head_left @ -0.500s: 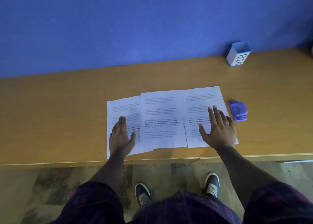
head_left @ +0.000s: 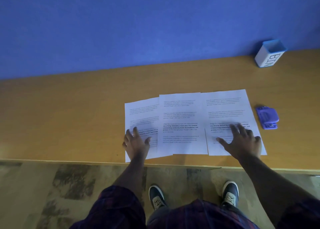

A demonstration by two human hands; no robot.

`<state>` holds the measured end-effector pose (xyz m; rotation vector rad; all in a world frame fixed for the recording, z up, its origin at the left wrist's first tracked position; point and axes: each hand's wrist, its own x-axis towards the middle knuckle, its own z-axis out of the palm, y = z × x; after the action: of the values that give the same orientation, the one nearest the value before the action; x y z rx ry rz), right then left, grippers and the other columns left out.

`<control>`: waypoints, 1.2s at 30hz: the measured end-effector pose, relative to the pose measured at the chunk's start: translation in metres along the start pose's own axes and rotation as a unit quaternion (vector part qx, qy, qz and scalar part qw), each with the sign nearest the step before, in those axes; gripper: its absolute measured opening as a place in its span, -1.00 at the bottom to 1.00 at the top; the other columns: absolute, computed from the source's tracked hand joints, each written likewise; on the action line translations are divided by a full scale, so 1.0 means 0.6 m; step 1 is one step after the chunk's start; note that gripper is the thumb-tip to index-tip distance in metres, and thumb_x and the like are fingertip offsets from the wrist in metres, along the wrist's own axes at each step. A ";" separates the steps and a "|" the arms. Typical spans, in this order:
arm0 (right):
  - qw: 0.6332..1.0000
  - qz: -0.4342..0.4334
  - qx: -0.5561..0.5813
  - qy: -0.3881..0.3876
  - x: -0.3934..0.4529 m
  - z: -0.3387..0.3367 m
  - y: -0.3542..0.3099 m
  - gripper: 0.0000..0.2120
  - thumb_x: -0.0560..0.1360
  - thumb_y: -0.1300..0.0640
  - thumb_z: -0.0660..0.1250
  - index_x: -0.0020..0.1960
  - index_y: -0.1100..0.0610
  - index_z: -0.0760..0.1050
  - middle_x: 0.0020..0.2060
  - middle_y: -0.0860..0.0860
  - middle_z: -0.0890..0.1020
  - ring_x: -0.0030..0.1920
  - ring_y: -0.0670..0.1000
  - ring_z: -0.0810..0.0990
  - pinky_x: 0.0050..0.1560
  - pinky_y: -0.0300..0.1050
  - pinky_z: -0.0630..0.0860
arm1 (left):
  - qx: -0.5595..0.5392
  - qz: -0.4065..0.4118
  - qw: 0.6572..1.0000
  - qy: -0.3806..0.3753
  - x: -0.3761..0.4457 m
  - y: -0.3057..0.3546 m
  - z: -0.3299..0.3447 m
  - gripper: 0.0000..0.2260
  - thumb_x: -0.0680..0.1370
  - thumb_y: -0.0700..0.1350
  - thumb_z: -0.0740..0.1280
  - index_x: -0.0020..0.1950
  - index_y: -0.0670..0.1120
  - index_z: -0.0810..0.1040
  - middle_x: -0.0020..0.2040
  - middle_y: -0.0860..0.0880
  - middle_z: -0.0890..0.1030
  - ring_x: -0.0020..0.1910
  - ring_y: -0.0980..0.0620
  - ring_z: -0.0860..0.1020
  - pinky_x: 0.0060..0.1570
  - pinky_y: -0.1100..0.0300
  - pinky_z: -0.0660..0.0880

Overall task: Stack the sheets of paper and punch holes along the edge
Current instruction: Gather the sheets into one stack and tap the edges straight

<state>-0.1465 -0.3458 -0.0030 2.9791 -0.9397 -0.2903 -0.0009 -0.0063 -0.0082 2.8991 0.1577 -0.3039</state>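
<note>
Three printed white sheets lie side by side, slightly overlapping, on the wooden desk (head_left: 69, 118): a left sheet (head_left: 141, 111), a middle sheet (head_left: 180, 116) and a right sheet (head_left: 226, 107). My left hand (head_left: 136, 144) rests flat on the lower part of the left sheet, fingers spread. Over the lower part of the right sheet my right hand (head_left: 242, 142) lies flat with fingers apart, a little blurred. A small purple hole punch (head_left: 267, 117) sits on the desk just right of the right sheet, untouched.
A white and blue container marked BIN (head_left: 269, 55) stands at the back right against the blue wall (head_left: 138, 29). The desk's front edge (head_left: 86, 162) runs just below the sheets. My shoes (head_left: 156, 197) stand on the patterned floor.
The camera view has shifted, so the sheets appear further right. Both hands stay flat on the outer sheets; the right hand looks blurred, with fingers spread wider.
</note>
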 end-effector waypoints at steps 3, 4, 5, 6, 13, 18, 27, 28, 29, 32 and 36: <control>1.000 0.005 0.013 -0.008 0.003 -0.013 -0.002 -0.14 0.35 -0.58 0.15 0.47 -0.06 0.34 0.48 0.01 0.43 0.35 0.17 0.47 0.19 0.13 0.44 | -0.056 -0.079 0.995 -0.013 0.008 0.007 -0.001 -0.13 0.43 0.27 0.51 0.55 -0.09 0.20 0.53 -0.21 0.28 0.49 -0.27 0.30 0.40 -0.25 0.33; 1.000 0.007 0.016 -0.011 0.003 -0.015 -0.003 -0.13 0.35 -0.58 0.16 0.47 -0.06 0.33 0.48 0.00 0.44 0.36 0.17 0.47 0.20 0.13 0.44 | -0.055 -0.081 0.995 -0.015 0.013 0.008 -0.002 -0.10 0.41 0.27 0.53 0.55 -0.09 0.19 0.52 -0.22 0.29 0.48 -0.27 0.31 0.38 -0.25 0.35; 1.000 0.009 0.017 -0.013 0.004 -0.017 -0.004 -0.11 0.34 -0.58 0.17 0.48 -0.05 0.32 0.47 0.00 0.44 0.36 0.17 0.47 0.21 0.14 0.44 | -0.054 -0.083 0.995 -0.017 0.018 0.008 -0.003 -0.07 0.38 0.28 0.54 0.55 -0.10 0.18 0.50 -0.23 0.29 0.47 -0.27 0.31 0.36 -0.24 0.38; 1.000 0.011 0.017 -0.014 0.004 -0.019 -0.004 -0.09 0.33 -0.59 0.17 0.49 -0.05 0.31 0.47 0.01 0.44 0.36 0.18 0.47 0.22 0.14 0.44 | -0.054 -0.088 0.994 -0.018 0.023 0.008 -0.005 -0.03 0.36 0.28 0.56 0.56 -0.10 0.17 0.50 -0.24 0.30 0.46 -0.28 0.31 0.35 -0.23 0.40; 1.000 0.007 0.010 -0.002 0.004 -0.032 -0.007 -0.04 0.31 -0.60 0.19 0.50 -0.01 0.33 0.42 0.03 0.51 0.36 0.16 0.49 0.24 0.09 0.45 | -0.064 -0.082 0.994 -0.026 0.033 0.011 -0.013 0.04 0.22 0.29 0.64 0.51 -0.10 0.24 0.42 -0.23 0.36 0.40 -0.26 0.37 0.29 -0.16 0.49; 0.999 0.016 0.018 -0.023 0.006 -0.044 -0.012 -0.08 0.29 -0.60 0.24 0.48 -0.07 0.37 0.42 -0.01 0.51 0.37 0.15 0.46 0.26 0.08 0.44 | -0.096 -0.084 0.990 -0.053 0.033 0.022 -0.018 -0.06 0.24 0.26 0.65 0.47 -0.08 0.34 0.38 -0.19 0.36 0.38 -0.26 0.37 0.23 -0.11 0.50; 0.990 0.067 0.116 -0.044 0.013 -0.072 0.001 -0.35 0.39 -0.34 0.45 0.41 -0.12 0.50 0.33 -0.04 0.58 0.33 0.12 0.50 0.26 0.05 0.43 | -0.084 -0.190 0.977 -0.057 -0.016 0.071 0.017 0.21 0.19 0.39 0.60 0.60 -0.06 0.04 0.56 -0.23 0.10 0.55 -0.24 0.18 0.42 -0.23 0.32; 0.990 0.075 0.107 -0.049 0.011 -0.072 0.000 -0.30 0.39 -0.33 0.45 0.45 -0.10 0.44 0.36 -0.02 0.54 0.35 0.13 0.48 0.27 0.06 0.42 | -0.077 -0.187 0.978 -0.053 -0.017 0.074 0.019 0.22 0.19 0.40 0.59 0.61 -0.06 0.03 0.55 -0.24 0.12 0.54 -0.25 0.18 0.40 -0.23 0.32; 0.990 0.087 0.094 -0.054 0.009 -0.071 -0.001 -0.24 0.39 -0.34 0.44 0.49 -0.08 0.37 0.40 0.01 0.50 0.38 0.15 0.45 0.28 0.07 0.41 | -0.073 -0.186 0.979 -0.050 -0.015 0.076 0.019 0.23 0.18 0.40 0.60 0.61 -0.07 0.02 0.55 -0.25 0.14 0.54 -0.26 0.19 0.39 -0.24 0.33; 0.982 0.149 0.091 -0.069 0.002 -0.064 -0.005 -0.06 0.33 -0.44 0.43 0.53 -0.01 0.22 0.47 0.12 0.39 0.42 0.21 0.41 0.30 0.11 0.40 | -0.063 -0.190 0.979 -0.046 -0.006 0.076 0.012 0.26 0.16 0.38 0.62 0.61 -0.09 0.03 0.52 -0.27 0.20 0.51 -0.29 0.23 0.38 -0.25 0.33; 0.968 0.207 0.109 -0.086 0.001 -0.057 -0.009 0.05 0.23 -0.49 0.45 0.49 0.09 0.25 0.44 0.18 0.41 0.39 0.24 0.42 0.26 0.12 0.41 | -0.056 -0.199 0.977 -0.059 0.006 0.073 0.001 0.25 0.15 0.33 0.65 0.60 -0.13 0.06 0.52 -0.30 0.20 0.50 -0.33 0.25 0.39 -0.25 0.33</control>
<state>-0.1369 -0.3436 0.0303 2.8706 -1.6788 -0.4668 0.0081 -0.0485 -0.0005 2.7090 0.7138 -0.5131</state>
